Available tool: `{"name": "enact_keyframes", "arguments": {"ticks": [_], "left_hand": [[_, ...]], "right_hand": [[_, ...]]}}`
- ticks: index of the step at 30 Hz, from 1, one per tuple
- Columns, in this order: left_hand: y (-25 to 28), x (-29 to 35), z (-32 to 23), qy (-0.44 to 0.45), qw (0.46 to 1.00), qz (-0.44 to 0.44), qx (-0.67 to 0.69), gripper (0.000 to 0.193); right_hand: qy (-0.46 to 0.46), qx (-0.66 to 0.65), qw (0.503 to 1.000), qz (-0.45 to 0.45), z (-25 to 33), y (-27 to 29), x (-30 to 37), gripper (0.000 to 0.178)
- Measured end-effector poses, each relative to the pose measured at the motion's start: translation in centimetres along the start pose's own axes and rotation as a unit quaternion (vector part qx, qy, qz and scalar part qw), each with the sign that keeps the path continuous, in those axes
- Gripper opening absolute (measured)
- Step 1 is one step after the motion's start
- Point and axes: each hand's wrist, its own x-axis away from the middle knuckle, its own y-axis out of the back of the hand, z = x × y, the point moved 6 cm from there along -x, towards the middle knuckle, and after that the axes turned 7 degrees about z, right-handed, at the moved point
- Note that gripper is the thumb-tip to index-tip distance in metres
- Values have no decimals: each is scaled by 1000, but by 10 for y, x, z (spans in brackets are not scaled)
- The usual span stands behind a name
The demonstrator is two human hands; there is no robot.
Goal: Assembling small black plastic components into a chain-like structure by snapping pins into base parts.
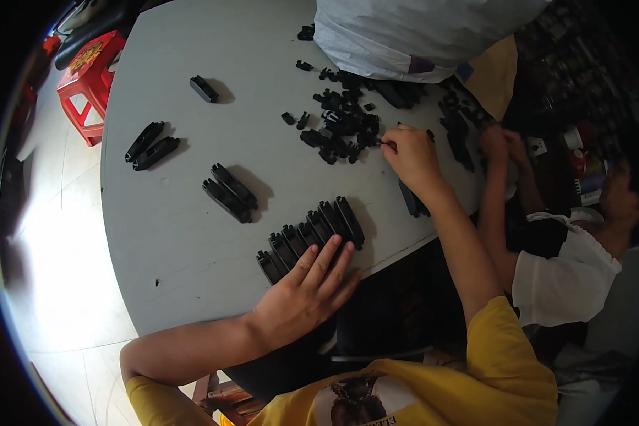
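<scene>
My left hand (pixel 307 287) lies with fingers stretched out over the near ends of a row of long black plastic parts (pixel 282 250) by the table's front edge. Closed in a pinch, my right hand (pixel 410 153) is at the right edge of a heap of small black plastic pieces (pixel 342 122). Whatever sits between its fingertips is too small to make out. Just left of the row, a pair of similar long black parts (pixel 228 193) rests side by side.
Another pair of black parts (pixel 151 146) and a single one (pixel 204 89) lie farther left on the grey table (pixel 192 284). A white sack (pixel 412 35) stands at the back. On the right a co-worker's hands (pixel 500 142) are near more black parts (pixel 456 135). A red stool (pixel 92 85) is beyond the left edge.
</scene>
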Motion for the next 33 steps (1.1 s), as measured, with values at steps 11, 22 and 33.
{"name": "enact_keyframes", "arguments": {"ticks": [11,22,33], "left_hand": [[1,-1,0,-1,999,-7,-37,45],[4,-3,0,-6,999,0,-31,46],[3,-4,2,14,1000,2,-21,48]], "right_hand": [[18,-98,995,-19,12,5,7,19],[27,-32,999,-11,14,4,9,11],[29,-126,991,-36,37,9,26,17]]}}
